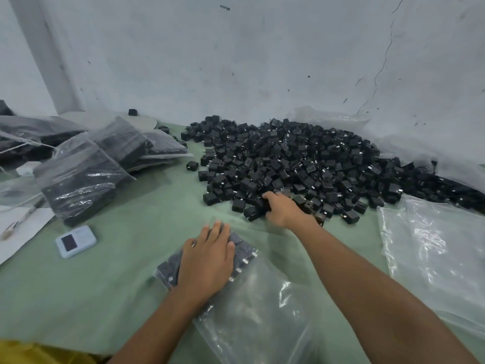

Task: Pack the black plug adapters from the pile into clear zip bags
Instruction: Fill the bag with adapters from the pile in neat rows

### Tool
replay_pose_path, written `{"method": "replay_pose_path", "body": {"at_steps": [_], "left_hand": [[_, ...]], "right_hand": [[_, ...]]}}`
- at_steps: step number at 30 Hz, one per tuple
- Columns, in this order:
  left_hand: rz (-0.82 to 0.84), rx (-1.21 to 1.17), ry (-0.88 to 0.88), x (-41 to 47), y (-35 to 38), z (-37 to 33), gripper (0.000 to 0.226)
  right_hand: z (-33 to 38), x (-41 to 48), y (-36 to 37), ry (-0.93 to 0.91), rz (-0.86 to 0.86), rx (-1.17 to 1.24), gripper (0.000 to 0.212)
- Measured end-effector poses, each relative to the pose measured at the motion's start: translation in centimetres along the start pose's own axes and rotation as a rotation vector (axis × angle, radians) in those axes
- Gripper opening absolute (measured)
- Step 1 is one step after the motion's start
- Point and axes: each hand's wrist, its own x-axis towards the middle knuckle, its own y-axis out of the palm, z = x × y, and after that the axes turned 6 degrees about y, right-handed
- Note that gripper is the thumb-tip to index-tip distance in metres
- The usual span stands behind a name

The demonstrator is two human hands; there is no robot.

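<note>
A big pile of black plug adapters (301, 164) lies against the wall at the back right of the green table (126, 271). My right hand (282, 210) reaches into the pile's near edge, its fingers curled around adapters there. My left hand (207, 258) lies flat, fingers apart, on a clear zip bag (252, 306) in front of me. That bag holds a flat layer of adapters (168, 266) at its far end, partly hidden under my hand; its near part looks empty.
Several filled bags of adapters (84, 174) are heaped at the left. A small white device (75, 241) lies near them, and a pen (23, 219) rests on white paper at the left edge. A stack of empty clear bags (430, 248) lies on the right.
</note>
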Motion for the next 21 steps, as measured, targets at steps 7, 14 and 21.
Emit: {"method": "replay_pose_path", "body": {"at_steps": [7, 14, 21], "left_hand": [[0.007, -0.069, -0.014, 0.0, 0.0, 0.0, 0.055], [0.052, -0.549, -0.146, 0.8, -3.0, 0.2, 0.029], [-0.24, -0.632, 0.083, -10.6, -7.8, -4.8, 0.016]], "right_hand": [[-0.6, 0.1, 0.8, 0.135, -0.098, 0.105, 0.037], [-4.7, -14.9, -3.8, 0.009, -0.166, 1.182, 0.035], [-6.2, -32.5, -1.6, 0.147, 0.053, 1.237, 0.014]]}}
